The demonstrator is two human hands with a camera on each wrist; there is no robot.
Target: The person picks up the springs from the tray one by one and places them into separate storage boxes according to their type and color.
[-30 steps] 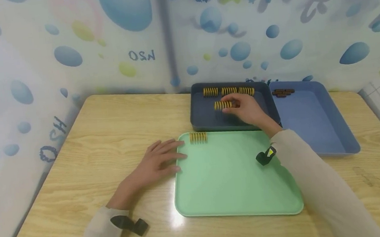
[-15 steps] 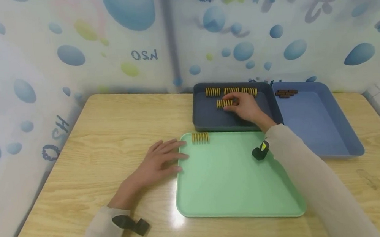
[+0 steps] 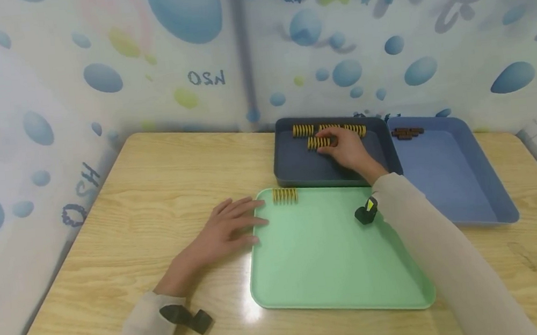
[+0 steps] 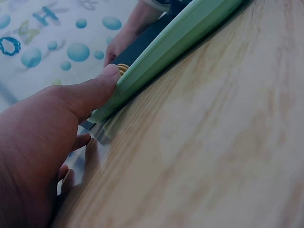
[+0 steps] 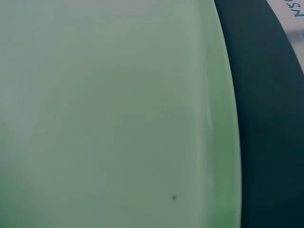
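Note:
My right hand (image 3: 346, 149) pinches a yellow coil spring (image 3: 318, 142) at its right end, between thumb and fingers. It lies within the dark tray (image 3: 293, 170), just in front of a row of three similar springs (image 3: 303, 130) along the back wall; the hand partly covers the row. One more yellow spring (image 3: 284, 195) rests at the back left corner of the green tray (image 3: 335, 258). My left hand (image 3: 223, 231) lies with spread fingers at that tray's left edge; in the left wrist view its thumb (image 4: 102, 85) touches the rim.
A blue tray (image 3: 449, 177) stands to the right of the dark one, with several small dark brown pieces (image 3: 407, 132) in its back left corner. The wooden table (image 3: 176, 165) backs onto a patterned wall. The right wrist view holds mostly green tray surface (image 5: 118, 118).
My right hand has moved the pinched spring slightly back, closer to the row of springs. The left hand stays at the green tray's edge. The head view has shifted a little.

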